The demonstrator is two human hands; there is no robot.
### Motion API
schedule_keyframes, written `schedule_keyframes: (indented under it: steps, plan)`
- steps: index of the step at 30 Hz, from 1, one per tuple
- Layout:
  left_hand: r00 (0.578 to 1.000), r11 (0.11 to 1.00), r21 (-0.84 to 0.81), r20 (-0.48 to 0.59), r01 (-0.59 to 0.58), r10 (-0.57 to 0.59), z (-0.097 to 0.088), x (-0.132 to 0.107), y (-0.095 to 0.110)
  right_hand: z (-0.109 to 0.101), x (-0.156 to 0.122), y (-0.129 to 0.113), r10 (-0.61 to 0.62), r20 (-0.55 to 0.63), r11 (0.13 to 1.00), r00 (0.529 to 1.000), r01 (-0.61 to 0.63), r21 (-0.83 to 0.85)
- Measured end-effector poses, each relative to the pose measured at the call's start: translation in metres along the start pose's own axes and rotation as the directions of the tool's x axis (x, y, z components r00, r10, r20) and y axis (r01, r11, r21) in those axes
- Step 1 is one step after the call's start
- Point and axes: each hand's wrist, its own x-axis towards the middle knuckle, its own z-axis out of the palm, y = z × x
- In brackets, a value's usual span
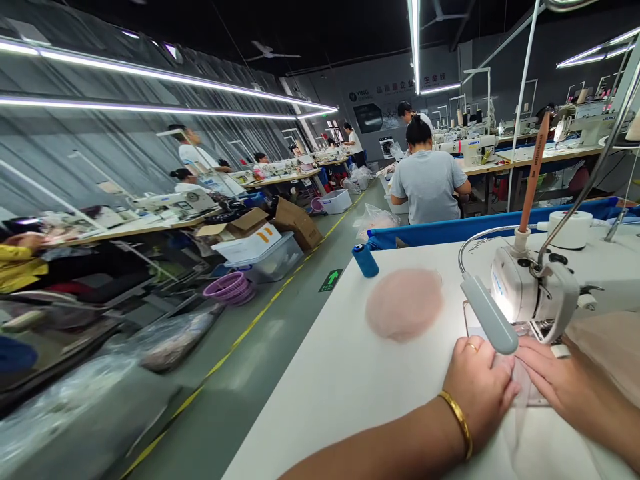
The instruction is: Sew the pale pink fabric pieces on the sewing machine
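Note:
My left hand (477,383), with a gold bracelet and a ring, has its fingers curled on a strip of sheer pale fabric (521,427) just in front of the sewing machine (515,283). Beside it my right hand (560,377) lies with fingers stretched out flat on the same fabric, close to the presser foot. A grey lamp head (490,313) hides part of the stitching area and some fingertips. Farther left on the white tabletop (345,373) lies a roundish piece of sheer pink fabric (406,305). More sheer fabric (607,347) spreads at the right.
A blue thread spool (365,261) stands near the table's left edge. Behind the machine are a white thread cone (570,230) and an upright pencil (535,173). A person in grey (429,183) sits ahead. Boxes (250,243) and a purple basket (229,288) line the aisle.

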Motion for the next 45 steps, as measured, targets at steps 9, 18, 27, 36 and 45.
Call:
schedule_keyframes:
  steps: [9, 18, 27, 36, 45]
  plan:
    - [0.999, 0.996, -0.082, 0.031, 0.036, -0.034, -0.002, 0.001, -0.003, -0.014, -0.001, 0.000, -0.068, 0.069, 0.988, 0.995, 0.057, 0.146]
    - [1.000, 0.972, -0.235, 0.000, -0.008, 0.009, -0.001, -0.005, -0.016, -0.049, 0.005, -0.014, -0.278, 0.236, 0.924, 0.931, 0.192, 0.330]
    - [0.994, 0.979, -0.182, 0.045, -0.089, 0.099, -0.008, -0.006, -0.014, -0.048, 0.005, -0.014, -0.319, 0.239, 0.930, 0.917, 0.255, 0.264]
    - [0.997, 0.990, -0.121, 0.028, -0.070, 0.074, -0.003, -0.001, -0.021, -0.037, 0.001, -0.010, -0.224, 0.213, 0.959, 0.951, 0.176, 0.221]
    - [0.988, 0.981, -0.127, -0.060, -0.149, 0.143, 0.002, -0.002, -0.023, -0.040, 0.008, -0.015, -0.253, 0.101, 0.957, 0.962, 0.233, 0.175]
